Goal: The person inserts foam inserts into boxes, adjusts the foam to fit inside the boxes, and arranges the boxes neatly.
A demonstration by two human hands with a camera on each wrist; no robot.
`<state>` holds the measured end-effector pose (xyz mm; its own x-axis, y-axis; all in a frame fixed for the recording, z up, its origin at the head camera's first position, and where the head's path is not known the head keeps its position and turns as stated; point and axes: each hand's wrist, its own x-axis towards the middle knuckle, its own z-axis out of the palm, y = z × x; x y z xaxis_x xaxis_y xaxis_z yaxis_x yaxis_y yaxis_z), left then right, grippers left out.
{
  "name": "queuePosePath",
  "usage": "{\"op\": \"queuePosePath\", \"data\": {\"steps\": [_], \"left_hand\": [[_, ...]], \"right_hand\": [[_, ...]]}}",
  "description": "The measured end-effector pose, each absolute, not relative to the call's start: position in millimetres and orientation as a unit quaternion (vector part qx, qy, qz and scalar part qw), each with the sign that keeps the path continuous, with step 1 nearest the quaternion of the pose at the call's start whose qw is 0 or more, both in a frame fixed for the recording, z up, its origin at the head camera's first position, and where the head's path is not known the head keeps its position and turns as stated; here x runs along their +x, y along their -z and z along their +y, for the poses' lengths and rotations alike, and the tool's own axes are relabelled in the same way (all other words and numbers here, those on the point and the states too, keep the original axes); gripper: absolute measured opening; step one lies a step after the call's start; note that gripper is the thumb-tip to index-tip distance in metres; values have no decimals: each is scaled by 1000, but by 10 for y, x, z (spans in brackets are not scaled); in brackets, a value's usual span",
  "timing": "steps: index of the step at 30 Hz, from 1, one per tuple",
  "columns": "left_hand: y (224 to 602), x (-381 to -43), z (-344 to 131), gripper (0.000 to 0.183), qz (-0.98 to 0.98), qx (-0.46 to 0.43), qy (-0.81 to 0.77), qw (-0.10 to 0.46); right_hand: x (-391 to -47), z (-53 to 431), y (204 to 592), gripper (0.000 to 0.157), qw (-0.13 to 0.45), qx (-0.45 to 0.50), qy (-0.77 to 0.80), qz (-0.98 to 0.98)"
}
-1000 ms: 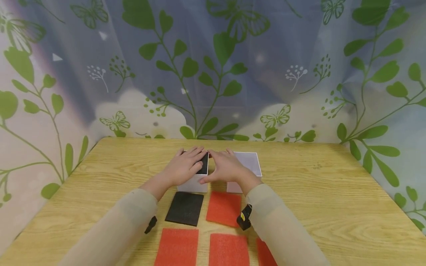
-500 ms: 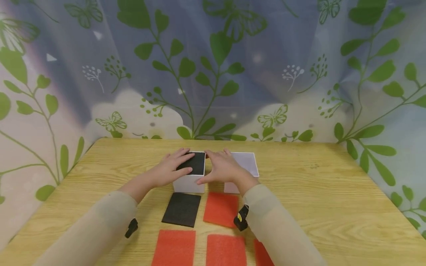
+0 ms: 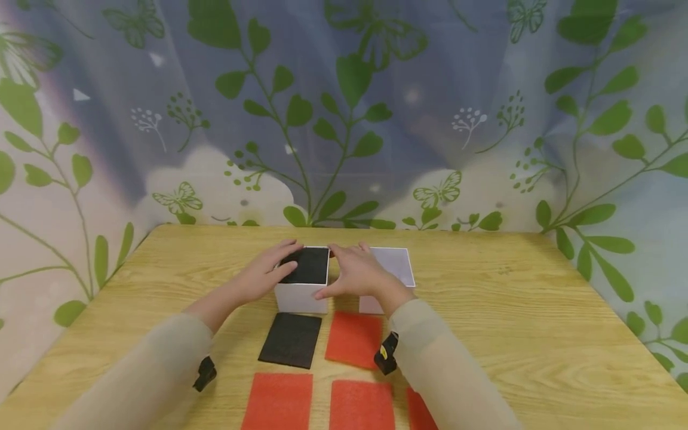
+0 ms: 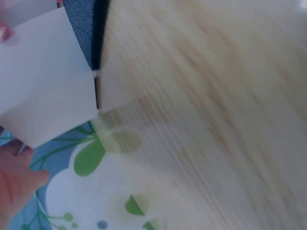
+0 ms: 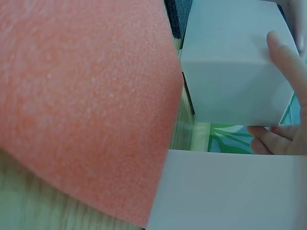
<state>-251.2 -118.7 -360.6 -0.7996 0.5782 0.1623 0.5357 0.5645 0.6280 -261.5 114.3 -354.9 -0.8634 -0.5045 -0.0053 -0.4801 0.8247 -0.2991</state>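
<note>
A white box [image 3: 301, 297] stands at the back of the table, with a black square sheet [image 3: 309, 264] lying flush within its top. At its left side my left hand [image 3: 263, 272] touches the upper edge, fingers extended and thumb over the black sheet. My right hand [image 3: 357, 269] grips the box's right side. In the right wrist view its thumb lies on the front face of the white box [image 5: 230, 86] and its other fingers are behind. The left wrist view has the white box [image 4: 48, 52] at upper left and part of my left hand [image 4: 19, 182].
A second box [image 3: 395, 263], pale inside its white rim, stands behind my right hand. Nearer me lie a black square [image 3: 291, 340] and a red square [image 3: 355, 337]. Several more red squares [image 3: 279, 400] lie along the front. A leaf-patterned curtain [image 3: 344, 119] hangs behind the table.
My left hand has slid left across the black sheet to the box's left edge, uncovering most of the sheet. My right hand keeps its hold; the view has shifted slightly.
</note>
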Motion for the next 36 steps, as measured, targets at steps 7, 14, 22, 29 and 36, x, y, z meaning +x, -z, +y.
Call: {"op": "queuePosePath", "data": {"steps": [7,14,22,29,36], "left_hand": [[3616,-2470,-1313,59,898,303,-317,46],[3587,-2434,-1246,46,916,297,-270,-10],[3583,-2133,-1198,12,891,379,-73,-239],[3557,-2021,-1139,18,887,374,-40,-269],[3546,-1997,-1095,22,904,354,-1,-241]], "right_hand": [[-2621,1134,3538,111,42,-256,141,955],[-2628,1132,3561,111,39,-256,150,954],[-2625,1119,3553,112,40,-251,144,956],[-2614,1121,3533,111,39,-254,146,955],[-2610,1114,3558,112,41,-250,152,955]]}}
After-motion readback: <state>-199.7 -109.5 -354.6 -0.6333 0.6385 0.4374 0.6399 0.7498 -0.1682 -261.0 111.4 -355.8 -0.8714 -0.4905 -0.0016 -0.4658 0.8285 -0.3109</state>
